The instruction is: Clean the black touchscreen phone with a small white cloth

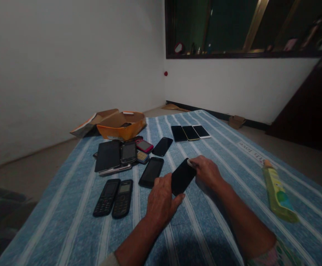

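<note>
My left hand (161, 201) grips the near end of a black smartphone (182, 176), fingers curled round its edge, over the blue striped cloth (205, 229). My right hand (206, 170) is closed at the phone's far corner, pinching a small white piece (191, 162) against the screen. Just left of the phone lies another black smartphone (151, 171). Two black keypad phones (113, 197) lie side by side further left.
A pile of phones and a tablet (108, 155) sits near an open orange cardboard box (120, 125). Three smartphones (190, 133) lie in a row at the cloth's far end. A yellow-green bottle (277, 192) lies on the right.
</note>
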A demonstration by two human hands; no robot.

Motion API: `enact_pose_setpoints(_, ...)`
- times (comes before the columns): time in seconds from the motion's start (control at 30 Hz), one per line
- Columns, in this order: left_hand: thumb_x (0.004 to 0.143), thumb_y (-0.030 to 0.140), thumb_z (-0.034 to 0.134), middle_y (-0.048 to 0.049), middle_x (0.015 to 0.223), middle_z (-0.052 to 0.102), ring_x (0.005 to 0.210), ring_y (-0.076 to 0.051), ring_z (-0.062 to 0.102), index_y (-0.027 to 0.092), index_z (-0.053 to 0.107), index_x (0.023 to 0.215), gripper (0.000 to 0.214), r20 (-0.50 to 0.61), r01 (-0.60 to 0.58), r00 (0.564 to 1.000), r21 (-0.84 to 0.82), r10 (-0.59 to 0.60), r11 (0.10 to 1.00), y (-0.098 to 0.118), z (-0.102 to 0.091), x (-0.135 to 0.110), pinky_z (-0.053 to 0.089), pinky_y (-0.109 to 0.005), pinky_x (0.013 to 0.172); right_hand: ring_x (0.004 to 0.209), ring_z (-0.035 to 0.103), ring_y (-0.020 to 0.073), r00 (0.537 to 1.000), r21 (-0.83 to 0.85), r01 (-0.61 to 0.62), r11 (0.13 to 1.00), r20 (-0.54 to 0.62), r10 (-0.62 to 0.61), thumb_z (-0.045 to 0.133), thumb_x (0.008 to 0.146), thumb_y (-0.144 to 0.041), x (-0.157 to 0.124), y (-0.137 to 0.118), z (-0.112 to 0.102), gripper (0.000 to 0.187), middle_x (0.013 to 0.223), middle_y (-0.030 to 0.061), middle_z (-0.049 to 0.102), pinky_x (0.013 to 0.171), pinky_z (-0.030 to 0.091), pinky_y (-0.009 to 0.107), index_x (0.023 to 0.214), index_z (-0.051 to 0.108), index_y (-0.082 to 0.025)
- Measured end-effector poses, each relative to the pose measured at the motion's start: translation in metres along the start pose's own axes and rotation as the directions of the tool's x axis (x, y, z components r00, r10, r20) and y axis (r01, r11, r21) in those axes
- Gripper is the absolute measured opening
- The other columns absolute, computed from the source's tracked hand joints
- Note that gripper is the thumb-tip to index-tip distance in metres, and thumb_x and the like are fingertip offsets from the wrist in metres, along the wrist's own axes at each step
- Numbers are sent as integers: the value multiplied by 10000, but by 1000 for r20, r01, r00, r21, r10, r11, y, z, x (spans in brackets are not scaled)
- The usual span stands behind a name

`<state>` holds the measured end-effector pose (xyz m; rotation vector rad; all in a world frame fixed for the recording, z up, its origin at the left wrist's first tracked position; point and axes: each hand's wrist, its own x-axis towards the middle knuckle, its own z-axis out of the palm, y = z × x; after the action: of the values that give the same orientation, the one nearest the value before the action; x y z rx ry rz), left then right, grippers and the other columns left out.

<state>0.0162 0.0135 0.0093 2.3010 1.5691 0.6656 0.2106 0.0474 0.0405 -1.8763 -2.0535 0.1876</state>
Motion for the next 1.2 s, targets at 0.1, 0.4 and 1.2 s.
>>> enact_pose_setpoints(0.1, 747, 293, 682, -76, 1081, 594, 1060, -273, 528, 203, 473, 1211, 517, -20, 0, 1000, 7, 0, 1000, -1, 2, 0, 462, -402, 866, 898, 575, 175, 997, -91, 71, 993, 50, -67, 433, 891, -118, -4, -12, 6, 307, 975, 60, 639, 719, 350, 258, 1036, 675, -238)
enact_pose_setpoints(0.4, 745, 293, 698, -81, 1069, 605, 1051, -274, 546, 185, 469, 1222, 540, -28, 24, 999, 45, -22, 999, 5, -2, 1, 485, -382, 828, 918, 572, 195, 1000, -159, -14, 987, 21, 18, 407, 912, -121, 1, 1, 11, 339, 992, 80, 632, 732, 348, 277, 1110, 662, -226)
enact_pose_setpoints(1.2, 772, 403, 679, -175, 1166, 587, 1046, -315, 524, 54, 597, 1103, 488, 2, 20, 1000, 332, -22, 943, 10, -9, 2, 462, -445, 929, 921, 563, 190, 854, 58, 516, 855, -114, -508, 465, 899, -107, -3, -30, 47, 262, 944, 67, 648, 829, 377, 315, 1016, 681, -198)
